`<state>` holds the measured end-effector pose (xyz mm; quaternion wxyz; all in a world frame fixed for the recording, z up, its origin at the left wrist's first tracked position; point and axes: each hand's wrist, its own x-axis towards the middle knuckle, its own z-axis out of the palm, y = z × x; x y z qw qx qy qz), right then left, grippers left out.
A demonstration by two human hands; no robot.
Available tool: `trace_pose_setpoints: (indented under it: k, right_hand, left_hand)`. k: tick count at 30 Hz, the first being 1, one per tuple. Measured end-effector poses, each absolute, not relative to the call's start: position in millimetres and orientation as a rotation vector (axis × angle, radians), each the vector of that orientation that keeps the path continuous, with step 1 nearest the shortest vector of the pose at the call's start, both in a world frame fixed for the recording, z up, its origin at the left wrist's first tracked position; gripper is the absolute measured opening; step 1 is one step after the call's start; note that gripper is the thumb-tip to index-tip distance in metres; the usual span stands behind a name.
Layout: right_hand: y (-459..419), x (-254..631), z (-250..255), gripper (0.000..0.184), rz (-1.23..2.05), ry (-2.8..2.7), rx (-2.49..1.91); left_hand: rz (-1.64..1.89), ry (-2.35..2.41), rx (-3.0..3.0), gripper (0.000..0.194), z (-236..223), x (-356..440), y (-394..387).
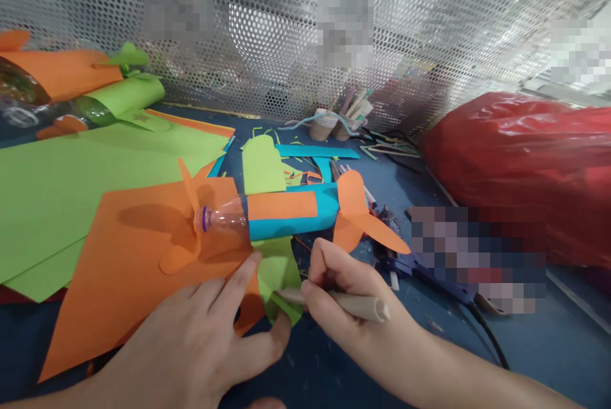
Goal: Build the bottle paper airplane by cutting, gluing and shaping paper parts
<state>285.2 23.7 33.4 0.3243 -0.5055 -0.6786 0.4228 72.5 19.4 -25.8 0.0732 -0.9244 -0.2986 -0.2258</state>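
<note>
A model plane made from a clear plastic bottle (229, 213) wrapped in blue paper (296, 226) lies across the middle. An orange strip (281, 205) runs along its top, with an orange paper propeller (184, 250) at the neck and orange tail fins (352, 196) at the other end. My left hand (205, 326) steadies the near green paper wing (277, 263), index finger at its edge and thumb beneath its rounded tip. Pinched in my right hand (341, 291) is a marker (358, 306), its tip touching that wing. The far green wing (262, 164) stays untouched.
Orange (128, 256) and green paper sheets (57, 186) lie at left, below other bottle planes (62, 72). A purple glue gun (429, 275) with a cord rests at right, near a red plastic bag (515, 173). Cups of pens (323, 124) stand by the perforated metal panel (267, 34).
</note>
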Motion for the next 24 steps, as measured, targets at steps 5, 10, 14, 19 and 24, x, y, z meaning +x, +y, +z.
trace_pose_setpoints:
  k: [5, 10, 14, 19, 24]
  right_hand:
    - [24.8, 285.3, 31.7, 0.018, 1.134, -1.775, -1.317]
    - [25.9, 287.1, 28.1, 0.019, 1.125, -1.780, -1.349]
    - [28.6, 288.5, 25.0, 0.019, 1.089, -1.806, -1.382]
    - [32.2, 288.5, 23.4, 0.019, 1.007, -1.868, -1.358]
    - [35.8, 288.6, 25.3, 0.016, 0.926, -1.976, -1.358]
  left_hand:
    - [-0.678, -0.917, -2.776, 0.048, -26.5, 73.0, 18.6]
    - [-0.717, -0.913, -2.786, 0.044, -27.0, 72.5, 19.7]
    - [-0.705, -0.936, -2.822, 0.046, -25.3, 71.7, 19.1]
    - [-0.713, -0.923, -2.845, 0.046, -24.5, 71.9, 20.5]
    - [-0.713, -0.933, -2.844, 0.045, -24.6, 71.2, 19.7]
